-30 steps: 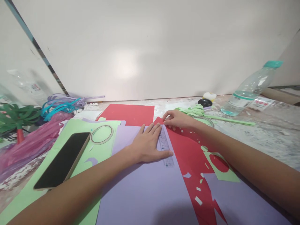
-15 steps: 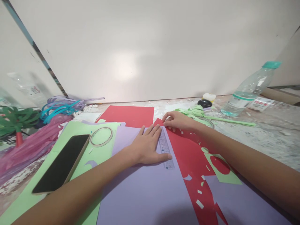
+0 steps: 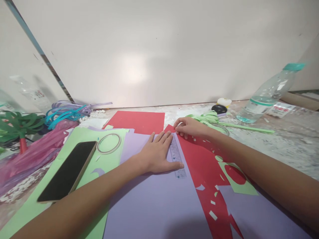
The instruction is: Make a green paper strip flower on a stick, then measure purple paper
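My left hand (image 3: 157, 153) lies flat with its fingers spread on a sheet of purple paper (image 3: 154, 205). Its fingertips and thumb press on a clear plastic ruler (image 3: 175, 152), which lies along the right side of the sheet. At the ruler's far end, my right hand (image 3: 187, 127) has its fingers pinched together by the paper's upper right corner. Whatever sits between those fingers is too small or hidden to make out. Red paper (image 3: 196, 159) lies under the right hand and forearm, strewn with small white and green scraps.
On green paper (image 3: 86, 134) at left rest a phone (image 3: 67, 171) and a tape roll (image 3: 109, 144). A water bottle (image 3: 259, 107) leans at right, near green paper strips (image 3: 206, 117) and a black oval object (image 3: 219, 109). A green cutout (image 3: 238, 177) lies under the right forearm.
The view has shifted slightly. Both hands keep nearly the same place: the left flat on the ruler, the right pinched at its far end.
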Available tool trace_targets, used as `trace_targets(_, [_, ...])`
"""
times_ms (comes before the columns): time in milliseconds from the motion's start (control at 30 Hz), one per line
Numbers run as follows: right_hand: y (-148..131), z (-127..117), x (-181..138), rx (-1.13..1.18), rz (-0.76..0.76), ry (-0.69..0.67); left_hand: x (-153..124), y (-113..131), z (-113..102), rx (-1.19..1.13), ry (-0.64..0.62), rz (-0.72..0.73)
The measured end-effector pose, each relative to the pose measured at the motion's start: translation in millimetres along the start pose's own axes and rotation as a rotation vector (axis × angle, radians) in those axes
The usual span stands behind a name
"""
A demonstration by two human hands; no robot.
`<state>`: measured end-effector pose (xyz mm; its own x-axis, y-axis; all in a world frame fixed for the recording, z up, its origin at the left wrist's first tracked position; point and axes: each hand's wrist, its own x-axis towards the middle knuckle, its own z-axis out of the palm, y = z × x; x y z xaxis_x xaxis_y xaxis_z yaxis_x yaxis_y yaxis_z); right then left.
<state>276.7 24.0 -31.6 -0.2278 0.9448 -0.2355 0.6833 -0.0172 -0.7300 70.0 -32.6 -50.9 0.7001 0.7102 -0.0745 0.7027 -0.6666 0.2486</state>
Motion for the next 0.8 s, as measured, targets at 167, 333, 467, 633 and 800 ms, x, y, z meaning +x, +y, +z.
trace_targets(167, [-0.9,-0.4,-0.4,0.001,0.003,-0.009,0.8,-0.5,0.4,0.001,-0.003,0.002])
trace_targets(333, [-4.1,-0.1,-2.1,0.009,0.010,0.000,0.1,-0.3,-0.2,0.003,-0.002,0.002])
trace_targets(467, [-4.0,0.2,-2.6,0.006,0.007,0.003,-0.2,-0.1,-0.9,0.004,-0.004,0.006])
trace_targets(633, [-1.1,0.9,-1.4,-0.015,-0.023,0.000,0.0,-0.2,-0.8,0.013,-0.004,0.006])
trace_targets(800, [0.8,1.9,-0.3,-0.042,-0.040,0.020,-0.5,0.3,-1.0,0.020,-0.005,0.011])
